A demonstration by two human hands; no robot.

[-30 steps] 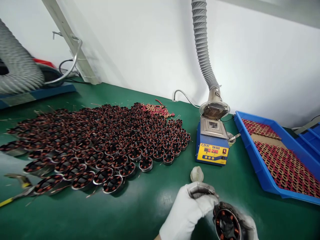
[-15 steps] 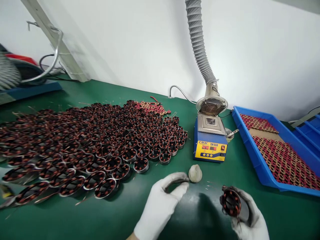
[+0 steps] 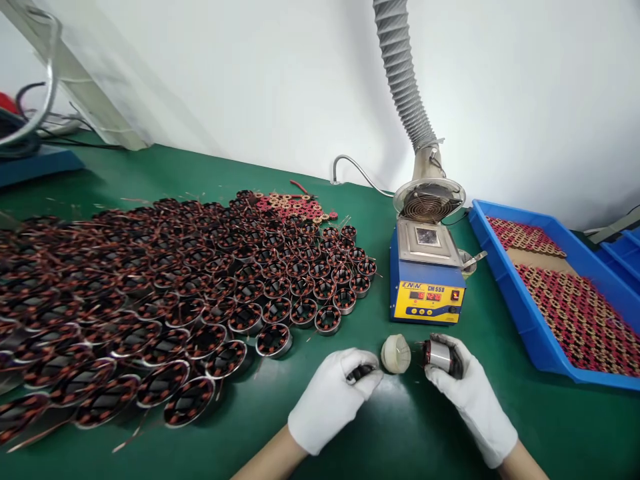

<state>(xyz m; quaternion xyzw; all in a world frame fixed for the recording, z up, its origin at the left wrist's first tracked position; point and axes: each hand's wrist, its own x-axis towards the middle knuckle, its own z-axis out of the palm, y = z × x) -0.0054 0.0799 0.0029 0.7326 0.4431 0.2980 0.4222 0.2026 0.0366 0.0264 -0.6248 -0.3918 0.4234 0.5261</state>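
between both grips (image 3: 334,393) (image 3: 463,383) sits a small cup (image 3: 395,354).

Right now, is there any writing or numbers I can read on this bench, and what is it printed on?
"CM 558": on the yellow front panel of the blue solder pot.
A short brand logo left of it: too blurred to read.
Red digits on its display: lit, too blurred to read.
Nothing else carries readable text.

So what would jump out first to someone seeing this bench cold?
The huge spread of copper-wound stators covering the left of the green table. Next, the blue and yellow solder pot under the grey fume hose. In front, the right hand grips one stator beside a small white cup.
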